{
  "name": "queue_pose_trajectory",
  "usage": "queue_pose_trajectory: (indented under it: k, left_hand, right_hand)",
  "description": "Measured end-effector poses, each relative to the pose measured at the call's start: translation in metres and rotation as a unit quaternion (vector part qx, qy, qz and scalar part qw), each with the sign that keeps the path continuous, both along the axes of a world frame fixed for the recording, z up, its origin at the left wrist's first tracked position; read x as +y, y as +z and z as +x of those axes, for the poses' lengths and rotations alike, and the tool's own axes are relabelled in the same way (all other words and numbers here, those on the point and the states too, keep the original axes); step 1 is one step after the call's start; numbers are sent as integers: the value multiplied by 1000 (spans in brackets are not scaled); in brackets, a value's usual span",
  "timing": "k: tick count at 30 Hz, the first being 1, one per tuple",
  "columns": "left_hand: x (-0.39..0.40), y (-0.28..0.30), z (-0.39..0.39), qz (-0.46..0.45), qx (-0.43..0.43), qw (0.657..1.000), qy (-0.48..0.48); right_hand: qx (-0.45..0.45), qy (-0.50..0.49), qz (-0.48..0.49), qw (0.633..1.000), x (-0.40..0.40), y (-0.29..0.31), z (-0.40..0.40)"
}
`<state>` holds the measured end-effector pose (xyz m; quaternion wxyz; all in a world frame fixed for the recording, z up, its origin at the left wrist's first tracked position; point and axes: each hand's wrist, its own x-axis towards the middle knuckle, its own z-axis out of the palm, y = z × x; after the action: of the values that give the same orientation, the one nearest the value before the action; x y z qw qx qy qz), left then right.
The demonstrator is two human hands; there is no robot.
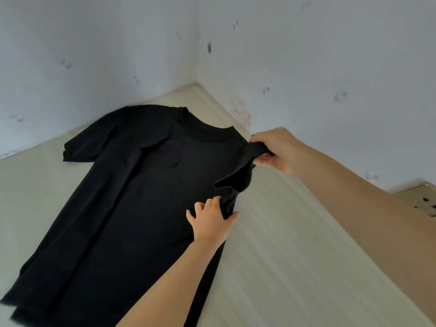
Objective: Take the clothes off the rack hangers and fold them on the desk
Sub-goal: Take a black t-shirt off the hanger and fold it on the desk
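1. Nearest to me is the person's left forearm, reaching up from the bottom edge across the hem of the black T-shirt (132,197).
2. Far left, the T-shirt lies face up on the pale counter (283,256), which sits in a corner between two marked white walls. Its one sleeve is spread flat and its collar points toward the corner.
3. In the middle, the left hand (210,220) presses on the T-shirt's side just below the other sleeve. The fingers are spread, with the fingertips curling a little into the bunched cloth.
4. Further right, the right hand (276,149) pinches the shoulder end of that sleeve between thumb and fingers and lifts it just off the counter, so the sleeve hangs in a loose loop between the two hands.
5. At the far right edge, a wall socket (422,199) shows behind the right arm.
6. No hanger or rack is in sight, so I judge the T-shirt is off the hanger and the folding has just begun, starting with the sleeve side.
7. The next move likely calls for carrying that sleeve inward across the chest while the left hand anchors the fold line, then smoothing it flat.
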<state>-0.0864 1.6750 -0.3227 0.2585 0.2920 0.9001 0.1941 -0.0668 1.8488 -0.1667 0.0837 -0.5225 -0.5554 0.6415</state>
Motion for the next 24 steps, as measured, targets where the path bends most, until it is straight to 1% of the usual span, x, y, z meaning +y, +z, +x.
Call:
queue_pose_trajectory:
  k: [2,3,4,6,8,9,10,11,12,13,14,15,16,18,20,22,24]
  left_hand:
    - [-1,7,-16,79,-106,986,98]
    - [-3,9,-24,121,-157,971,132]
    - [-6,9,-35,171,-213,949,157]
    - [-15,7,-53,261,-338,882,200]
    - [-24,4,-75,296,-437,810,257]
    - [-27,0,-86,307,-473,773,290]
    - [-30,-3,-95,321,-501,737,320]
    - [-34,-8,-103,331,-516,709,347]
    - [-37,-11,-109,335,-521,693,370]
    - [-39,-13,-112,332,-519,688,384]
    - [-41,-17,-116,328,-519,686,392]
    - [-42,-18,-117,325,-520,683,397]
    - [-42,-19,-118,323,-524,678,402]
    - [-42,-20,-122,323,-527,667,417]
    - [-41,-21,-124,326,-525,661,425]
    - [-41,-23,-125,328,-519,666,424]
    - [-39,-21,-128,328,-510,679,414]
  right_hand:
    - [7,56,10,998,-14,6,-41]
    - [7,82,12,997,-23,5,-61]
    - [6,102,7,995,-30,1,-81]
    - [15,132,-28,991,-43,-14,-109]
    - [10,172,-68,983,-52,-32,-131]
    - [-3,196,-68,978,-52,-42,-138]
    - [-18,204,-58,977,-50,-51,-139]
    - [-37,205,-30,978,-44,-60,-140]
    - [-61,207,27,976,-35,-72,-138]
    - [-101,221,111,964,-22,-83,-133]
    - [-153,241,193,939,-8,-96,-128]
    - [-205,273,270,900,7,-105,-119]
    - [-250,307,319,861,21,-114,-111]
    - [-317,366,355,800,44,-130,-97]
    - [-352,417,378,748,58,-140,-90]
    - [-355,449,405,713,67,-147,-88]
    - [-344,476,425,689,75,-147,-89]
